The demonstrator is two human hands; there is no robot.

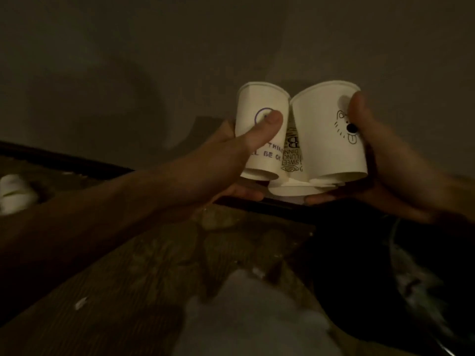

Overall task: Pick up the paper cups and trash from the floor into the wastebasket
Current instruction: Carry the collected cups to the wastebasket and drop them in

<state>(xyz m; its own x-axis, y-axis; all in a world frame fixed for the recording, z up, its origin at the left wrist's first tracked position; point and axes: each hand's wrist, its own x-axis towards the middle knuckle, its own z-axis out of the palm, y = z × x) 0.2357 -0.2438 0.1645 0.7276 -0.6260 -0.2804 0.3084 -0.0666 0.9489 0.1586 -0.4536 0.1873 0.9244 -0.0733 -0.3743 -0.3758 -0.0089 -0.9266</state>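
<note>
Two hands hold paper cups up close to the wall [231, 34], above the floor.
Head view: left hand [205, 170] grips purple-circle cup [257, 98], thumb across its front; right hand [385, 176] grips dog-face cup [321, 129]; printed cup [291, 150] wedged between, touching both. Dark wastebasket [347, 265] lower right, contents blurred. White crumpled trash [15, 194] far left by the baseboard [64, 160].

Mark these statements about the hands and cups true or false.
1. The left hand grips the purple-circle cup. True.
2. The right hand is empty. False: it grips the dog-face cup.
3. The left thumb covers part of the purple circle. True.
4. The lettering on the printed item between the cups reads upright. False: it is upside down.
5. Both cups rest on the floor. False: they are held up in front of the wall.
</note>
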